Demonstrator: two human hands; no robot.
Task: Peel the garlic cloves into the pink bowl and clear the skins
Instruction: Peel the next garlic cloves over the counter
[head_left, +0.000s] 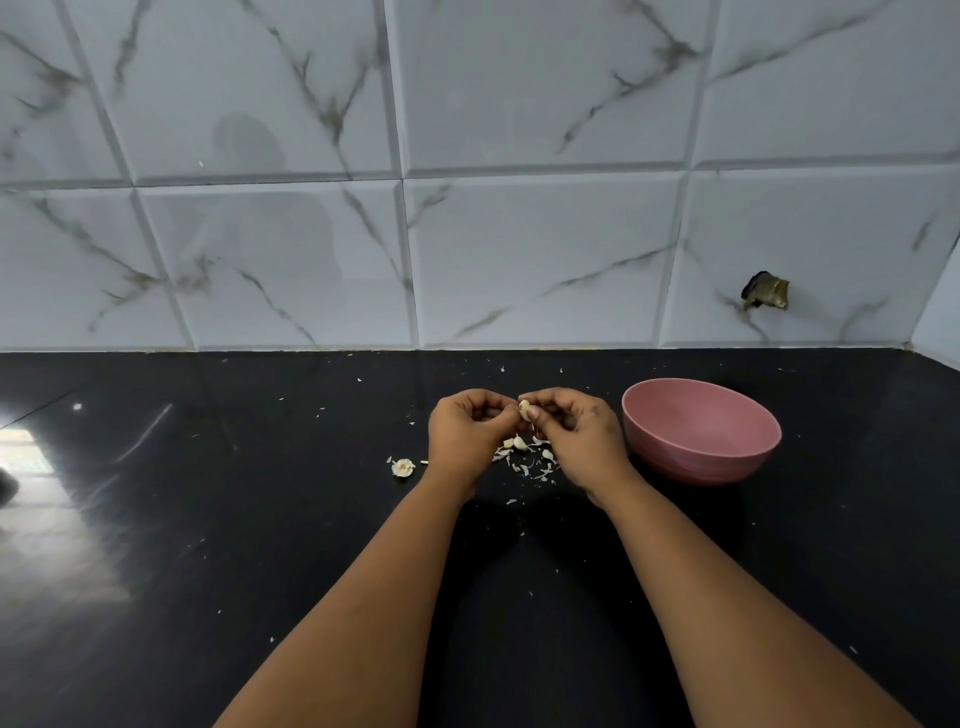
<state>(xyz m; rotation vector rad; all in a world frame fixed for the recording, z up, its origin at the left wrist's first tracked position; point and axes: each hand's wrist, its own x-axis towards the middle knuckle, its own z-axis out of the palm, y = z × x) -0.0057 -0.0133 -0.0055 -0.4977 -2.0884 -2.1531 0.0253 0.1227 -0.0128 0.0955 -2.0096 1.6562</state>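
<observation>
Both hands meet over the middle of the black counter (260, 597), a little way in from its back edge. The left hand (462, 431) and the right hand (576, 431) have their fingers curled in, and between them they pinch one garlic clove (524, 409), pale and held up off the counter. The thumbs and fingertips of both hands touch the clove; whether its skin is partly off is too small to tell.

Right below the hands, on the counter, lies a small heap of loose cloves (519, 443) mixed with torn skins (540, 470). More tiny flakes of skin are scattered across the counter around that spot and toward the back edge. Just left of the left wrist sits a garlic root stub (403, 467), apart from the heap.

The pink bowl (701, 457) stands upright to the right of the right hand, near it but not touching. What shows of its inside looks bare.

Behind the counter rises a wall (519, 234) of pale marbled tiles, with a dark fitting (766, 291) low on the right.
</observation>
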